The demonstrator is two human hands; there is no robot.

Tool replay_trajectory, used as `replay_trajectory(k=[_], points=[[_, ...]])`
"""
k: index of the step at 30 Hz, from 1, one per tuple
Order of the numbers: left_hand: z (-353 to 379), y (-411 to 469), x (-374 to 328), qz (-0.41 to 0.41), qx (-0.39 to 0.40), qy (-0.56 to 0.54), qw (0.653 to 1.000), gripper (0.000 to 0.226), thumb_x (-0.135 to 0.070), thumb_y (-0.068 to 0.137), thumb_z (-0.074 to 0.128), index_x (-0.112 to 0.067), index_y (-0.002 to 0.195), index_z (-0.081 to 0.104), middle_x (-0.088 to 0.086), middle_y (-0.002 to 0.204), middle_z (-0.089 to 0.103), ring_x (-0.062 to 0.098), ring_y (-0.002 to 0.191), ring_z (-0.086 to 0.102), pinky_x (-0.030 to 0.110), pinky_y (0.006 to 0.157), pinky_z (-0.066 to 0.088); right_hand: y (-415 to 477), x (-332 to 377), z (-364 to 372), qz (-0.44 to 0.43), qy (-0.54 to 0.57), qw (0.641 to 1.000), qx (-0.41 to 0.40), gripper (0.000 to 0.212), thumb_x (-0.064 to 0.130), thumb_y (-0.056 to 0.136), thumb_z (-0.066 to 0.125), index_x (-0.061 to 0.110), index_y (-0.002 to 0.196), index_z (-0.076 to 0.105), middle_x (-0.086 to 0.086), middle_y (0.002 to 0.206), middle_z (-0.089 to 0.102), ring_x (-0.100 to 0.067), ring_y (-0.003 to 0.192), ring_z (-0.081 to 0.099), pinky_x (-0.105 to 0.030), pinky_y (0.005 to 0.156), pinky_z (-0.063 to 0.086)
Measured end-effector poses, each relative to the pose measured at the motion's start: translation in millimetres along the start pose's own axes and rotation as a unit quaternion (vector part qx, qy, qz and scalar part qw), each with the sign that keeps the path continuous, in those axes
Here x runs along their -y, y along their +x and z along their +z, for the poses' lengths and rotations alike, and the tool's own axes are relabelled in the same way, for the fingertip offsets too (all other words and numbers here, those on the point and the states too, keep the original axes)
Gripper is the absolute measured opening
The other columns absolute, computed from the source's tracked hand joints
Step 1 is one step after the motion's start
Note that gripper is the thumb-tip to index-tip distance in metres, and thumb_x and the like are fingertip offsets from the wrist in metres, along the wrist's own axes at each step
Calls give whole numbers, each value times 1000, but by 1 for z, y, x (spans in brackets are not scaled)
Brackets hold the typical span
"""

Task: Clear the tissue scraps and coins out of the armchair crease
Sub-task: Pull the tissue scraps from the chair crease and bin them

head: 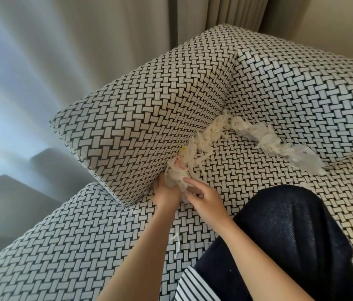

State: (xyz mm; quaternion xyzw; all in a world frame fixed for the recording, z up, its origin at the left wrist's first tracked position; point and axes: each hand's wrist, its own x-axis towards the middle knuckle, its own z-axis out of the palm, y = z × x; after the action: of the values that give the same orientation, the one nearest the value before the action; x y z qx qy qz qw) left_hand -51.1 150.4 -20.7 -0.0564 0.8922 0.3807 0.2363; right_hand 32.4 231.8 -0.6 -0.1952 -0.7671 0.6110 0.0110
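Tissue scraps [206, 135] sit packed in the armchair crease [143, 197] where the armrest [141, 118] meets the seat cushion [258, 181], in a ragged line from the seat's back corner toward its front edge. At the front end of that line is a bunched wad [176, 178]. My left hand [167, 193] grips the wad from below, its fingers mostly buried in the paper. My right hand [207, 198] is just beside it with fingers loosely bent and the index fingertip against the wad. I cannot tell whether it pinches any tissue.

A second run of scraps [266, 137] lies along the back edge of the seat under the back cushion [301, 94], ending in a flatter, larger piece toward the right. One stray strip [176, 237] lies loose on the seat near its front edge, under my left forearm. A small yellow bit [183, 148] pokes out of the side crease, but it is too small to name. No coins show, and any could be hidden under the paper or deeper in the crease.

Progress, as I judge it: early. One wad is in hand but not lifted away from the chair. Most of the side line, the whole back run and the stray strip are left, and the coins have not been found. My knee in dark trousers [290, 224] rests on the seat. A pale curtain [62, 51] hangs behind the chair.
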Motion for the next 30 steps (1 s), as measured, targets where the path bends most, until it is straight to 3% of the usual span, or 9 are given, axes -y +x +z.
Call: replay_trajectory(k=[3,6,11,17,21,24,26,30], points=[[1,9,3,-3,5,-17,1000,52,-16,93,43,-19,144,33,9,150,28,27,136,30,40,110,31,0,1,0,9,4,1000,-3,41,17,91,59,22,131,55,13,131,50,0,118,48,-7,89,36],[-1,9,7,42,-36,24,998,39,-11,96,39,-11,134,49,9,142,42,25,128,42,26,94,38,-1,1,-1,12,5,1000,-3,41,17,91,58,21,131,55,14,125,51,7,108,48,-2,80,37],[-11,-2,18,100,-107,100,984,25,-6,94,42,-8,109,62,7,118,59,23,100,57,34,83,51,-4,2,-2,20,6,1000,4,40,21,90,59,21,130,55,10,122,57,5,105,54,-6,78,41],[-15,-5,32,170,-121,254,944,31,-5,94,46,-16,122,51,-1,126,57,19,113,53,30,78,48,-6,1,-4,19,-5,1000,10,41,22,91,59,19,132,55,5,123,59,6,102,55,2,72,40],[-28,-3,32,220,-101,399,884,29,-11,95,49,-14,122,42,1,110,62,17,98,61,30,76,52,-6,2,-5,22,1,1000,16,41,22,91,59,17,132,54,10,113,59,12,94,53,5,71,37],[-38,-1,26,262,-90,526,804,27,-16,93,55,-12,118,47,1,99,66,16,82,67,27,63,53,-6,1,-4,22,0,1000,18,40,22,91,60,19,131,56,9,119,60,13,95,54,3,72,39],[-43,0,18,319,-98,610,719,19,-16,86,65,-10,103,59,1,88,67,13,75,66,26,56,51,-5,1,-4,23,0,1000,19,39,22,91,60,20,130,56,7,123,60,12,96,54,1,73,40],[-53,8,10,440,-22,750,494,36,-6,87,57,-2,122,48,9,117,51,22,109,44,34,91,41,-6,2,-4,27,5,999,21,39,22,91,60,19,130,56,6,126,60,12,95,54,-3,77,40]])
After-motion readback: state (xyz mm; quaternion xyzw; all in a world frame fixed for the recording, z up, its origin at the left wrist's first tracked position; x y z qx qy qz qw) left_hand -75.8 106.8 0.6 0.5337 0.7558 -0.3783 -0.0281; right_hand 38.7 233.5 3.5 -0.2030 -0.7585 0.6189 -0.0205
